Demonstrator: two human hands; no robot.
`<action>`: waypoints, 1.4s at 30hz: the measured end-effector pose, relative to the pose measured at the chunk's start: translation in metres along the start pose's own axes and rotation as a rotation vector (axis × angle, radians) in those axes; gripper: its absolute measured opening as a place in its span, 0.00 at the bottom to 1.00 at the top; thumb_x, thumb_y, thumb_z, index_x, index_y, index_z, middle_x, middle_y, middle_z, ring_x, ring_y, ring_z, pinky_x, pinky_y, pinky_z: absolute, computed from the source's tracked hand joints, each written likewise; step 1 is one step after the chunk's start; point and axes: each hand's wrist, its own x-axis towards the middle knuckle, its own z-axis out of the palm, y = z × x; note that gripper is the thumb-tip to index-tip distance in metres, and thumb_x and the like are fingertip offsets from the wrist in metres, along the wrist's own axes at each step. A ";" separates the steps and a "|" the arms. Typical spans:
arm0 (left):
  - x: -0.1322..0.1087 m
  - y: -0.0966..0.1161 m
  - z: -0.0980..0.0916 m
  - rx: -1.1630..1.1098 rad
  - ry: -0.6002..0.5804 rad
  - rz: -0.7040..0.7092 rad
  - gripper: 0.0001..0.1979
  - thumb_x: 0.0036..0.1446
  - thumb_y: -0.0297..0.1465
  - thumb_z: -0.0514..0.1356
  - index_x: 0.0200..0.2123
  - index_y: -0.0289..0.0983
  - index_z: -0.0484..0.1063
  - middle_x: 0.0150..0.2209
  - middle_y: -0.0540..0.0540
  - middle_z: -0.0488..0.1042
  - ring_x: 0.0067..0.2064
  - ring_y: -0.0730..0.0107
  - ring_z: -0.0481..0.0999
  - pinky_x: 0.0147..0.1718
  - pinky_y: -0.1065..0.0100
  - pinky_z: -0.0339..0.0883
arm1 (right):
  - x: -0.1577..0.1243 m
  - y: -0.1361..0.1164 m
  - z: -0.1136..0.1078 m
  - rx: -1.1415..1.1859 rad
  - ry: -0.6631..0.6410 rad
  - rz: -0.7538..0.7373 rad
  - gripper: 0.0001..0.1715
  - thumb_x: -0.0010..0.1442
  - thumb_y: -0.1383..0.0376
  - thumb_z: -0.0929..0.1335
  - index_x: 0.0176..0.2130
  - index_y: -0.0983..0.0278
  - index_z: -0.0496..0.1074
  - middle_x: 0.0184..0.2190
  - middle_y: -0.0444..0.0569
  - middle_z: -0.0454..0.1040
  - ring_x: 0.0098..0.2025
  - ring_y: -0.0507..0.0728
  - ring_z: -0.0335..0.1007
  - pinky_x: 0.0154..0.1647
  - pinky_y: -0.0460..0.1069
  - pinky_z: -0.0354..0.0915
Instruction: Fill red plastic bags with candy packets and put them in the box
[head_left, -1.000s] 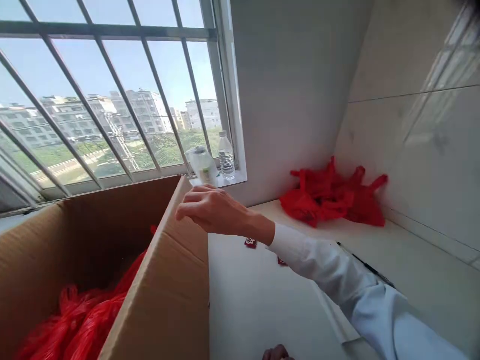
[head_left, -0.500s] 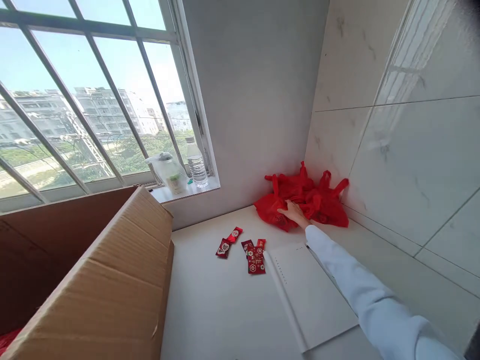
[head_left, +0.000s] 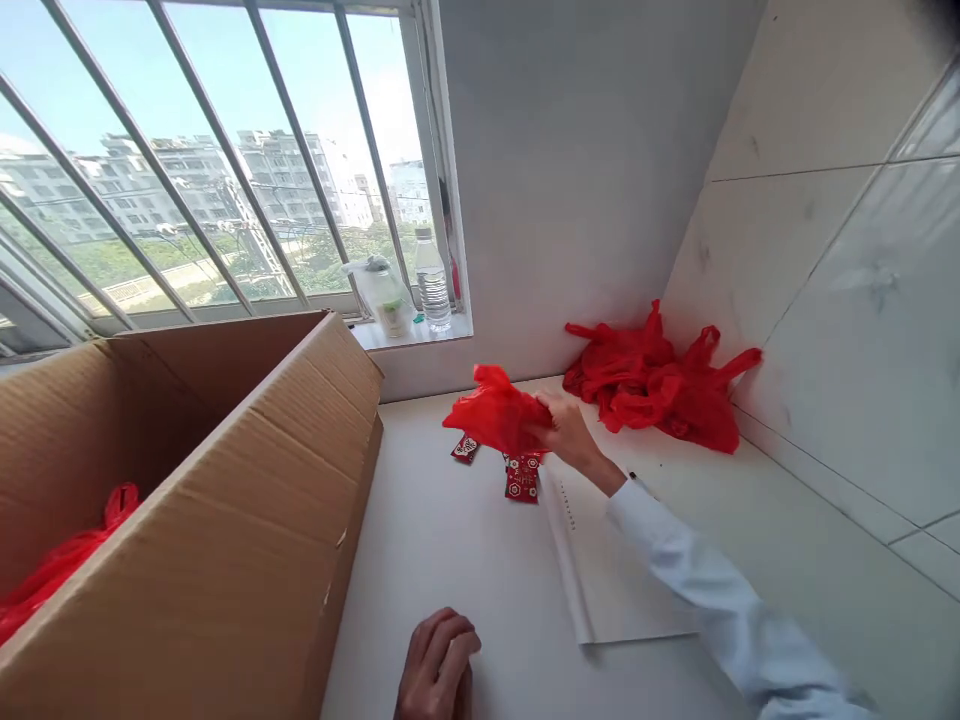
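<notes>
Fingers of the right hand (head_left: 570, 432): clenched on the right-hand end of one crumpled red bag (head_left: 493, 412), at the centre of the frame. Bag: lay leftward from the fingers, long axis roughly level across the frame, loose corner poking up at its left; its free end faced the cardboard box (head_left: 292, 490). Right hand was the nearer, being on the bag; left hand (head_left: 439, 668), bottom centre, was well apart, fingers curled over the table (head_left: 420, 560); whether they held anything could not be told.

Small red packets, two visible: one (head_left: 523, 480) below the bag, one (head_left: 465, 448) at its lower left, both partly overlapped by it in view; contact could not be told. White paper (head_left: 637, 580), one: lay right of the packets, partly under the sleeve. Pile of red bags (head_left: 660, 390): sat right of centre, against the wall. Box: stood open at left, more red plastic (head_left: 60, 570) inside.
</notes>
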 end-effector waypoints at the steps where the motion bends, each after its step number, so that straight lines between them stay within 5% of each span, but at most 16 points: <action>1: 0.002 0.002 -0.002 -0.004 0.062 -0.074 0.11 0.58 0.19 0.51 0.38 0.38 0.68 0.36 0.44 0.72 0.42 0.65 0.73 0.39 0.67 0.70 | -0.016 -0.013 0.006 0.013 -0.026 -0.072 0.10 0.62 0.64 0.63 0.43 0.63 0.68 0.41 0.50 0.72 0.42 0.57 0.67 0.41 0.50 0.64; 5: 0.005 0.010 -0.009 0.027 0.303 -0.448 0.08 0.61 0.25 0.51 0.43 0.39 0.64 0.42 0.43 0.68 0.44 0.64 0.71 0.43 0.64 0.68 | -0.086 -0.046 0.031 0.089 -0.239 -0.382 0.13 0.59 0.64 0.66 0.46 0.60 0.70 0.47 0.51 0.71 0.50 0.60 0.64 0.53 0.55 0.62; 8: 0.008 0.012 -0.012 0.027 0.354 -0.523 0.07 0.62 0.26 0.49 0.43 0.38 0.62 0.43 0.43 0.67 0.47 0.63 0.70 0.46 0.62 0.66 | -0.119 -0.044 0.037 0.164 -0.344 -0.487 0.32 0.52 0.52 0.72 0.53 0.61 0.67 0.51 0.54 0.69 0.56 0.64 0.60 0.58 0.59 0.59; 10: 0.013 0.010 -0.016 0.035 0.330 -0.500 0.07 0.62 0.26 0.49 0.43 0.38 0.63 0.43 0.44 0.67 0.47 0.63 0.69 0.46 0.61 0.66 | -0.128 -0.037 0.039 0.222 -0.337 -0.426 0.30 0.56 0.50 0.69 0.53 0.61 0.67 0.52 0.54 0.67 0.58 0.64 0.57 0.58 0.60 0.59; 12: 0.024 0.007 -0.020 0.025 0.264 -0.438 0.07 0.61 0.26 0.52 0.43 0.39 0.65 0.43 0.45 0.69 0.48 0.63 0.69 0.48 0.61 0.65 | -0.130 -0.033 0.042 0.269 -0.278 -0.308 0.18 0.63 0.55 0.64 0.49 0.60 0.70 0.50 0.53 0.68 0.58 0.61 0.58 0.56 0.58 0.62; 15: 0.046 0.003 -0.025 0.007 0.022 -0.264 0.12 0.60 0.28 0.56 0.47 0.41 0.67 0.47 0.46 0.71 0.53 0.59 0.65 0.53 0.57 0.60 | -0.131 -0.036 0.049 0.281 -0.186 -0.225 0.16 0.63 0.59 0.64 0.49 0.61 0.69 0.49 0.54 0.68 0.57 0.62 0.59 0.56 0.60 0.62; 18: 0.060 0.000 -0.023 0.050 -0.256 -0.150 0.17 0.58 0.32 0.60 0.51 0.39 0.66 0.50 0.43 0.72 0.55 0.52 0.62 0.52 0.52 0.58 | -0.132 -0.044 0.056 0.223 -0.166 -0.312 0.21 0.59 0.61 0.67 0.52 0.61 0.67 0.51 0.54 0.68 0.58 0.65 0.56 0.57 0.63 0.60; 22: 0.059 -0.004 -0.014 0.062 -0.377 -0.137 0.11 0.55 0.34 0.63 0.42 0.40 0.71 0.40 0.45 0.76 0.46 0.54 0.70 0.44 0.55 0.59 | -0.134 -0.051 0.059 0.146 -0.121 -0.390 0.06 0.60 0.68 0.66 0.38 0.60 0.71 0.46 0.50 0.72 0.54 0.63 0.59 0.57 0.65 0.57; 27: 0.052 -0.009 -0.011 0.041 -0.300 -0.221 0.07 0.61 0.32 0.56 0.32 0.39 0.71 0.31 0.49 0.75 0.36 0.64 0.71 0.42 0.60 0.58 | -0.133 -0.054 0.050 0.138 -0.035 -0.299 0.09 0.62 0.71 0.62 0.33 0.60 0.69 0.40 0.47 0.74 0.50 0.61 0.62 0.60 0.66 0.50; 36: 0.045 -0.035 -0.029 -0.023 0.064 -0.551 0.13 0.63 0.38 0.50 0.28 0.39 0.64 0.25 0.52 0.69 0.28 0.70 0.71 0.30 0.70 0.64 | -0.119 -0.016 0.026 0.223 0.088 0.039 0.07 0.62 0.66 0.60 0.33 0.60 0.66 0.34 0.49 0.73 0.40 0.61 0.66 0.43 0.57 0.62; 39: 0.041 -0.027 -0.036 -0.052 0.107 -0.600 0.10 0.61 0.38 0.51 0.34 0.38 0.65 0.31 0.50 0.72 0.32 0.70 0.73 0.33 0.68 0.68 | -0.117 -0.012 0.013 0.282 0.040 0.028 0.08 0.58 0.67 0.61 0.38 0.60 0.67 0.38 0.49 0.74 0.43 0.60 0.68 0.44 0.55 0.64; 42: 0.050 -0.007 -0.042 -0.066 0.095 -0.529 0.16 0.59 0.37 0.55 0.49 0.38 0.63 0.47 0.43 0.70 0.47 0.63 0.72 0.45 0.61 0.67 | -0.115 -0.030 0.005 0.366 -0.043 -0.066 0.18 0.58 0.67 0.62 0.49 0.59 0.66 0.48 0.49 0.72 0.51 0.59 0.65 0.51 0.55 0.63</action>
